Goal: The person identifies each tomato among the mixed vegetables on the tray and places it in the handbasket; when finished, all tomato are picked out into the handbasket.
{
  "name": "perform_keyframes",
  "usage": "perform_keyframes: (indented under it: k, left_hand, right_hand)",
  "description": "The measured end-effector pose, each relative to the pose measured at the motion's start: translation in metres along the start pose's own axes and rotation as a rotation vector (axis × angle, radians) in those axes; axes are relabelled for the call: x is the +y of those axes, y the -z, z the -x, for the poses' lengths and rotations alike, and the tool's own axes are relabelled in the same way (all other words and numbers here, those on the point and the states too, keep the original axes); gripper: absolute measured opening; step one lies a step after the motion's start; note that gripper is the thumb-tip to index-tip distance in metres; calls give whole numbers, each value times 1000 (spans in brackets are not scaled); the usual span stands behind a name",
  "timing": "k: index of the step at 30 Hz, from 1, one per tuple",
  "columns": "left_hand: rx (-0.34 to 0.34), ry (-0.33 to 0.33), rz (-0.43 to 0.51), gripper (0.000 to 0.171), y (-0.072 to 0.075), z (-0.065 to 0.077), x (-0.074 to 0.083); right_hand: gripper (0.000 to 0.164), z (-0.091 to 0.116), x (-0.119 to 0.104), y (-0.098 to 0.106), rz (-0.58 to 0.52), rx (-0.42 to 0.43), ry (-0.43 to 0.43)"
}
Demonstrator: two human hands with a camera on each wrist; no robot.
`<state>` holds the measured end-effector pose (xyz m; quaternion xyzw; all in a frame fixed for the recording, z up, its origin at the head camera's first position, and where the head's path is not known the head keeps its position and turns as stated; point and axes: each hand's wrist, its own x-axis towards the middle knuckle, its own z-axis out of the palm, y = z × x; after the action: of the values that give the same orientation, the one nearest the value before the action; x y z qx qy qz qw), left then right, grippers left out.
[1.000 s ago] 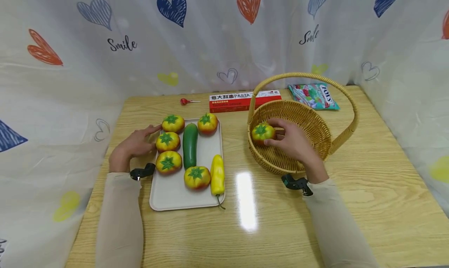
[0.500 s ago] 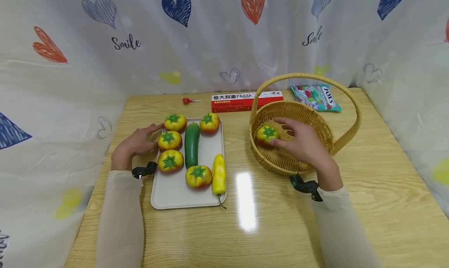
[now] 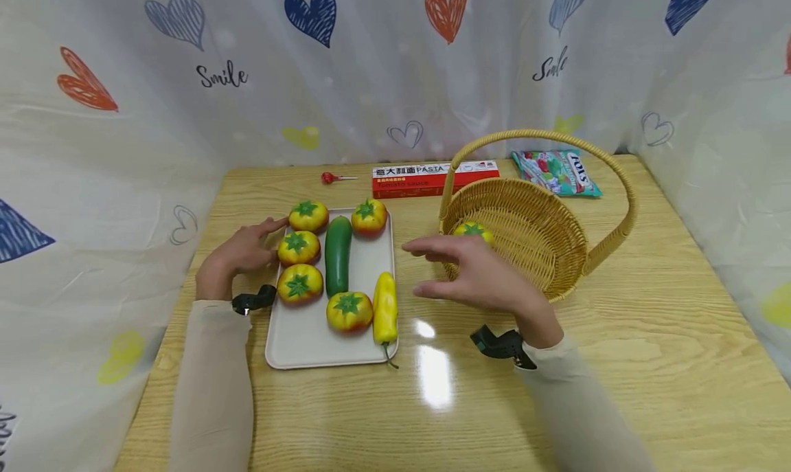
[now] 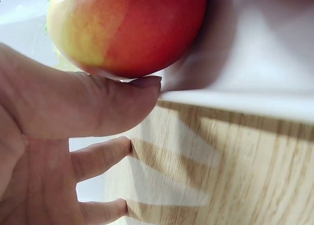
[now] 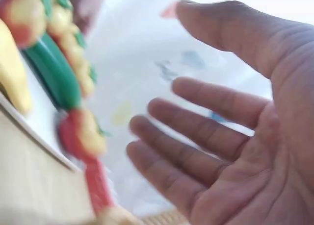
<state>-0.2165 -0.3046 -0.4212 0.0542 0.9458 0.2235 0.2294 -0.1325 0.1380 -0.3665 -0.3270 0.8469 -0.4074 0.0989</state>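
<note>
Steadying the tray [image 3: 303,341], likely: left hand [image 3: 242,250] at its edge, touching a tomato [image 4: 132,29], fingers [image 4: 100,159] extended, gripping nothing; right hand [image 3: 478,273] empty near basket [image 3: 534,252], fingers spread.

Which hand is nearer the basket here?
Right. The right hand overlaps the basket in the head view; the left hand is across the tray, by the tomatoes.

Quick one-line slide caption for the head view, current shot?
Empty right hand, fingers toward the produce tray, hangs by the wicker basket with a tomato inside; left hand at the tray's left edge.
</note>
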Motion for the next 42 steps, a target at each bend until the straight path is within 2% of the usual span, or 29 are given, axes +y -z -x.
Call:
perform_keyframes:
  k: [4, 8, 11, 16, 23, 28, 33, 37, 42]
  left_hand:
    - [-7, 3, 4, 84, 1, 1, 1]
    - [-10, 3, 7, 84, 1, 2, 2]
    - [-7, 3, 9, 84, 0, 1, 1]
    - [-8, 9, 14, 84, -2, 0, -2]
    - [2, -4, 21, 85, -1, 1, 0]
    - [1, -8, 20, 84, 0, 3, 4]
    - [1, -9, 17, 83, 0, 4, 4]
    - [5, -17, 12, 83, -1, 4, 4]
    - [7, -17, 0, 83, -1, 3, 3]
  right_hand:
    - [57, -13, 0, -22, -61, -52, 11]
    - [58, -24, 2, -45, -58, -99, 33]
    - [61, -30, 3, -63, -19, -120, 47]
    - [62, -38, 7, -88, 110, -145, 98]
    - [49, -42, 6, -108, 210, -145, 160]
    - [50, -42, 4, -117, 252, -123, 196]
    - [56, -41, 4, -121, 211, -106, 209]
    - [58, -40, 1, -114, 134, -73, 246]
    - [56, -32, -6, -93, -11, -29, 239]
